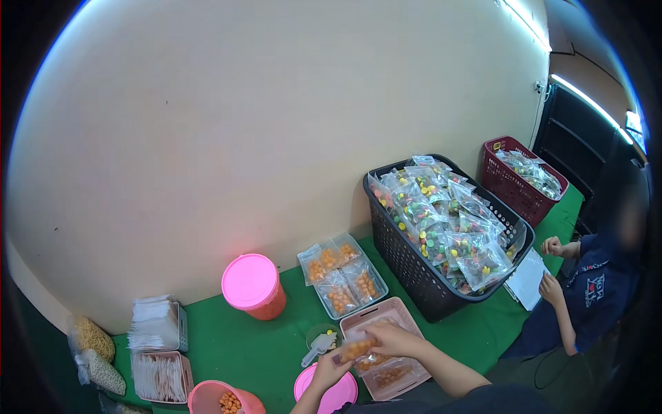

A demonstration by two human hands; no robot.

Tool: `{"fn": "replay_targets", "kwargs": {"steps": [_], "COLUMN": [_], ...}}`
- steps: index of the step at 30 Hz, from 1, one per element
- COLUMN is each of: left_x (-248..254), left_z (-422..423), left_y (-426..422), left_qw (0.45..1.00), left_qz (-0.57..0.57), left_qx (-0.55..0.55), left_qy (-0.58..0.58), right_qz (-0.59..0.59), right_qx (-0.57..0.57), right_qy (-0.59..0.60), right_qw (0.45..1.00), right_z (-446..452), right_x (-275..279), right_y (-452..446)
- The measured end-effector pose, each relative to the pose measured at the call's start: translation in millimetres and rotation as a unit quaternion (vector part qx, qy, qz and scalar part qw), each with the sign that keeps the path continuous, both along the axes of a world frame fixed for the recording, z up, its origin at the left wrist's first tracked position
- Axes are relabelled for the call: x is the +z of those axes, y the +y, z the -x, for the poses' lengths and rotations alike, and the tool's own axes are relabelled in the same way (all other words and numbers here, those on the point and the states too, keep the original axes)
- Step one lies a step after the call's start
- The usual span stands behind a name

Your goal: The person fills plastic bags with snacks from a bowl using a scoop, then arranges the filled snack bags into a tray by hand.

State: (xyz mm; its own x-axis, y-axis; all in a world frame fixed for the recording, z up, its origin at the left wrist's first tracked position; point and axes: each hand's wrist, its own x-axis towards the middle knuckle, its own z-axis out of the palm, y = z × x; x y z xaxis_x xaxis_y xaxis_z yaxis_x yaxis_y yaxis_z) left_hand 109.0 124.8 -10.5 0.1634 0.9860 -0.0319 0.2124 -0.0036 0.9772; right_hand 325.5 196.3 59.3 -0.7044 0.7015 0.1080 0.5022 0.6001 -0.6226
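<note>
Both of my hands meet at a clear bag of orange balls (355, 350). My left hand (331, 370) is closed at the bag's left end, and my right hand (388, 339) grips its right side. Beneath them, a pale pink basket (403, 309) holds more filled bags. A white scoop (317, 350) rests in a small bowl just left of the bag. Below my left hand is a pink lid (338, 390). The open pink tub (207, 395) at the bottom contains loose orange balls.
A light tray (379, 276) of filled bags, a closed pink tub (249, 281), a black basket (407, 269) of candy bags and a maroon basket (514, 186) stand behind. Baskets of flat packets (157, 331) are at left. Another person (586, 297) stands at right.
</note>
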Motion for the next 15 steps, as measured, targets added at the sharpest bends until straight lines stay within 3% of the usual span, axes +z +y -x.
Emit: {"fn": "replay_targets", "kwargs": {"steps": [1, 3, 4, 5, 6, 7, 8, 9, 10, 11, 12, 13, 14, 15], "left_x": [-16, -37, -39, -40, -33, -24, -13, -8, -8, -10, -11, -11, -12, -12], "left_z": [0, -3, -6, -9, -11, -13, -14, -15, -19, -23, -28, -32, -34, -35], "left_y": [0, 5, 6, 9, 11, 12, 13, 13, 12, 11, 10, 8, 5, 1], "left_qw": [1.000, 0.978, 0.977, 0.953, 0.892, 0.892, 0.878, 0.863, 0.863, 0.882, 0.899, 0.899, 0.930, 0.955], "left_qz": [0.001, 0.145, 0.147, 0.108, 0.064, 0.064, 0.063, 0.063, 0.063, 0.080, 0.094, 0.094, 0.068, 0.043], "left_qx": [0.000, 0.151, 0.151, 0.211, 0.263, 0.263, 0.258, 0.251, 0.251, 0.234, 0.216, 0.218, 0.186, 0.153], "left_qy": [0.001, -0.013, -0.013, -0.191, -0.362, -0.362, -0.398, -0.434, -0.434, -0.402, -0.369, -0.369, -0.311, -0.251], "right_qz": [0.001, -0.194, -0.213, -0.211, -0.164, -0.114, -0.024, -0.023, 0.165, 0.346, 0.345, 0.408, 0.469, 0.471], "right_qx": [0.000, -0.177, -0.225, -0.225, -0.304, -0.379, -0.346, -0.347, -0.293, -0.225, -0.225, -0.220, -0.213, -0.213], "right_qy": [0.001, 0.103, 0.120, 0.120, 0.185, 0.249, 0.331, 0.331, 0.411, 0.472, 0.472, 0.482, 0.490, 0.490], "right_qw": [1.000, 0.959, 0.943, 0.944, 0.920, 0.884, 0.877, 0.877, 0.847, 0.779, 0.779, 0.744, 0.703, 0.702], "right_z": [3, 7, 3, 3, 3, 4, 10, 18, 27, 33, 37, 40, 42, 42], "right_x": [9, 29, 29, 26, 21, 13, -13, -34, -52, -59, -55, -48, -45, -47], "right_y": [-2, -2, 0, 0, -1, -2, 1, -6, -13, -16, -18, -24, -28, -25]}}
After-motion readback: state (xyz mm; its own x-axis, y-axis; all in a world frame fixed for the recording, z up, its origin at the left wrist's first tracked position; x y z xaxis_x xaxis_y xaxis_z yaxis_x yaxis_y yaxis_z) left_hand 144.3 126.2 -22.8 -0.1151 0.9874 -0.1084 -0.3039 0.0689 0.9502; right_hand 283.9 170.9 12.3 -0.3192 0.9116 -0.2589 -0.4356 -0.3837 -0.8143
